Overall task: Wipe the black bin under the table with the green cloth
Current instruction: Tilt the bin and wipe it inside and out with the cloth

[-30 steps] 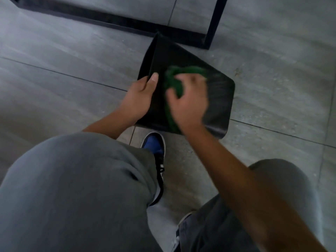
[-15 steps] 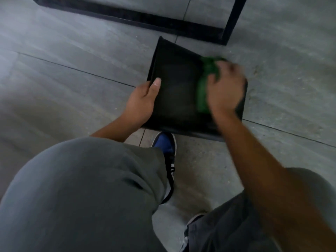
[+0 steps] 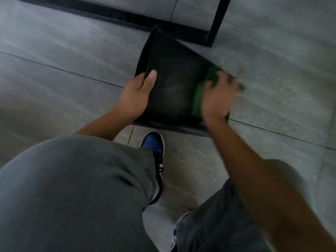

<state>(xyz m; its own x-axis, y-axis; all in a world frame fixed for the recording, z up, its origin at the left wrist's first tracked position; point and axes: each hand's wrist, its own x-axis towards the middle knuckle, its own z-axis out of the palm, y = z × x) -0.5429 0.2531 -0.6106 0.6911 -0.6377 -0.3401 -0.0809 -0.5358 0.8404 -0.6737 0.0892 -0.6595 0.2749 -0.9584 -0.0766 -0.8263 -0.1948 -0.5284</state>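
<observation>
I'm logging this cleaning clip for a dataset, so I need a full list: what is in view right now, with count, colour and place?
bin: one, black, tipped on the floor in front of the table frame, held at both sides
cloth: one, green, pressed on the bin's right side under the right hand
table frame: one, black bar and leg, along the top of the view, behind the bin
floor: grey tiles with dark joints, all around
shoe: one seen clearly, blue toe with black and white, just below the bin
trousers: grey, both knees, bottom of view
left hand: grips the bin's left edge, thumb on top
right hand: blurred, holds the cloth
</observation>
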